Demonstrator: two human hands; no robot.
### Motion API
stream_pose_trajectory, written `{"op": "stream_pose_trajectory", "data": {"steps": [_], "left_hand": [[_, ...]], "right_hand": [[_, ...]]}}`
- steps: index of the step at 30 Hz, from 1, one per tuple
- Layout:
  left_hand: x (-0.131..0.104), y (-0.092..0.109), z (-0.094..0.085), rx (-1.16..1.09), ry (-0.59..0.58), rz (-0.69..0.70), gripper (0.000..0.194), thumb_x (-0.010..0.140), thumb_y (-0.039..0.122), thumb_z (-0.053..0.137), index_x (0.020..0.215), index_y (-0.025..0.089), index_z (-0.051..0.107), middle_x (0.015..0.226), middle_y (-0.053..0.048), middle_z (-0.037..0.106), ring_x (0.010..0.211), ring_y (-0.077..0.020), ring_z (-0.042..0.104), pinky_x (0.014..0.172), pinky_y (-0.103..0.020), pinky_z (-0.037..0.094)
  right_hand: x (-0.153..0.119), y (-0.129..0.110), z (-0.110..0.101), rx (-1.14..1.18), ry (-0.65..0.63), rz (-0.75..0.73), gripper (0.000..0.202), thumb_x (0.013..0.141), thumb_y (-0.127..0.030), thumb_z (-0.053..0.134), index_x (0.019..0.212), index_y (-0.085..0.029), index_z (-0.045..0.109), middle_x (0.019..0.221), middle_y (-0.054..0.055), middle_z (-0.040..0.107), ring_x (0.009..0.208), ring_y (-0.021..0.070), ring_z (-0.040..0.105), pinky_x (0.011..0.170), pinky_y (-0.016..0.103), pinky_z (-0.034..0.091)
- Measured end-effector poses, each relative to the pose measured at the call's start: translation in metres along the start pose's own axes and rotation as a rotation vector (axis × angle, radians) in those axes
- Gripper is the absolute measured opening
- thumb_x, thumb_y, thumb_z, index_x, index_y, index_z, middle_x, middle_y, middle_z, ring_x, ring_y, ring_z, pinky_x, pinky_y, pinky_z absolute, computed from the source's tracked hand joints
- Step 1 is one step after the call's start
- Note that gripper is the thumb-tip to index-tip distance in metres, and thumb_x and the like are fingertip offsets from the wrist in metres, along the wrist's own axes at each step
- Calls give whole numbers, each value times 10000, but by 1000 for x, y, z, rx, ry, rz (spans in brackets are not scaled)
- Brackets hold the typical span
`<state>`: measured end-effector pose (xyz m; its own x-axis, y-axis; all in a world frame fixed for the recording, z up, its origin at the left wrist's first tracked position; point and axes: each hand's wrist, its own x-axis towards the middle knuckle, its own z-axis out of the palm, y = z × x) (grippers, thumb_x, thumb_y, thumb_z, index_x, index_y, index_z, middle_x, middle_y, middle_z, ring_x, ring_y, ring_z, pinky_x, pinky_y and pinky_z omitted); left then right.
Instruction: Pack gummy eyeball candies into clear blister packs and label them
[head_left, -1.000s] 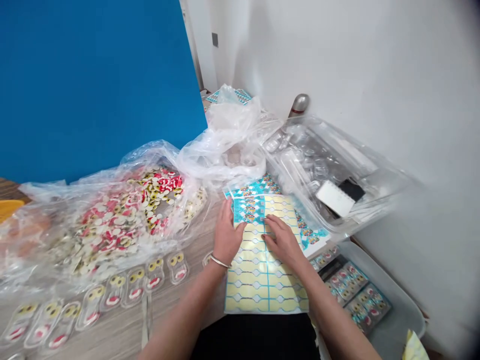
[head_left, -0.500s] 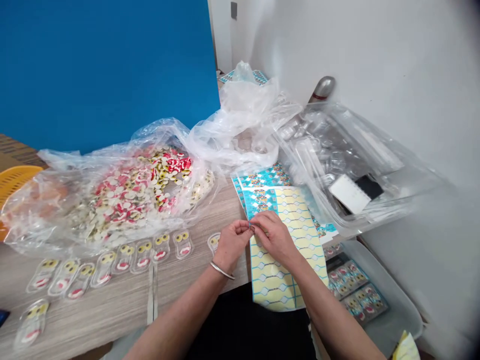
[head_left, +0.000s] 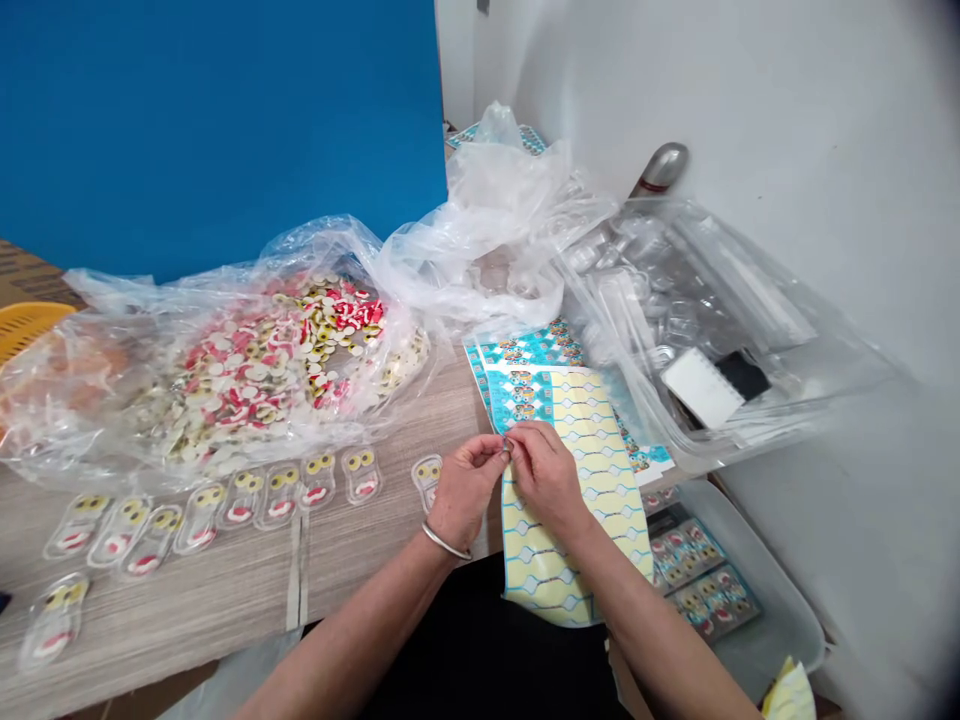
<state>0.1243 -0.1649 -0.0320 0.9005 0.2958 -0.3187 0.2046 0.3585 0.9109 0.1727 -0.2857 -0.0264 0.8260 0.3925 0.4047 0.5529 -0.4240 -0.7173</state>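
Note:
My left hand (head_left: 466, 485) and my right hand (head_left: 546, 470) meet fingertip to fingertip above a sticker sheet (head_left: 592, 495). Both are closed in a pinch around a small bluish piece (head_left: 506, 453), mostly hidden by the fingers. Much of the sheet is bare yellow backing with blue outlines; printed blue stickers stay at its upper left. More printed sheets (head_left: 487, 350) lie beneath it. Just left of my left hand sits a clear plastic blister (head_left: 427, 480), partly covered. Further left, several clear blisters (head_left: 281, 495) with yellow eye discs and red mouth pieces stand in a row.
A clear bag (head_left: 247, 370) of loose red, yellow and white pieces spreads over the table (head_left: 202, 610). Crumpled plastic bags (head_left: 495, 220) lie behind. At right, a clear tray (head_left: 720, 450) holds plastic parts. Below it, a bin (head_left: 780, 620) contains filled packs. A blue panel (head_left: 217, 130) stands behind.
The view has shifted slightly. Both hands remain together over the sheet, and the right fingers have curled in a little more around the small piece.

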Motion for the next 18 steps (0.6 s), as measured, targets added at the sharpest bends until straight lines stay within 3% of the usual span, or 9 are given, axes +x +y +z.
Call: {"op": "stream_pose_trajectory", "data": {"steps": [6,9,11,13,15,16,18], "left_hand": [[0,0,2,30,-12,-25,191,721,273,745,873,158,734,839,-41,722,775,-154,634,752,-251,495],[-3,3,-3,240,-27,-9,205,790,251,675,967,151,699,827,-45,705,721,-162,636,676,-268,498],[-7,7,-4,528,56,207,259,839,193,620,1092,154,660,915,-70,706,820,-195,656,750,-320,518],[-11,12,-4,860,94,568,294,888,142,579,1175,176,630,1083,-101,697,1040,-234,636,921,-394,488],[-13,14,-1,1140,-31,857,227,937,125,544,1123,204,647,1156,-90,686,1184,-240,580,1059,-443,397],[-12,14,1,1252,-123,915,189,952,122,529,1064,206,656,1122,-78,695,1174,-231,585,1087,-454,369],[-8,11,6,1434,-237,888,177,966,120,507,1033,198,652,1061,-61,702,1085,-217,616,1093,-475,362]], "right_hand": [[4,2,3,305,62,290,157,951,-320,522,867,-210,596,820,25,611,780,182,577,739,328,484],[7,10,2,508,89,509,218,917,-407,575,839,-205,600,755,-3,591,708,160,536,696,300,455],[8,15,1,596,126,609,254,882,-443,617,811,-200,605,731,-10,585,700,154,527,698,293,443],[8,19,2,654,139,664,272,844,-459,661,795,-195,616,716,-13,588,692,149,524,690,286,430],[8,23,4,720,117,696,280,808,-462,703,793,-194,625,700,-17,590,661,139,513,658,276,415],[9,25,5,761,113,716,286,788,-462,723,788,-193,625,690,-19,591,639,133,505,638,271,407],[10,27,5,859,151,773,308,741,-460,760,766,-192,613,658,-23,582,592,121,484,598,262,393]]}}
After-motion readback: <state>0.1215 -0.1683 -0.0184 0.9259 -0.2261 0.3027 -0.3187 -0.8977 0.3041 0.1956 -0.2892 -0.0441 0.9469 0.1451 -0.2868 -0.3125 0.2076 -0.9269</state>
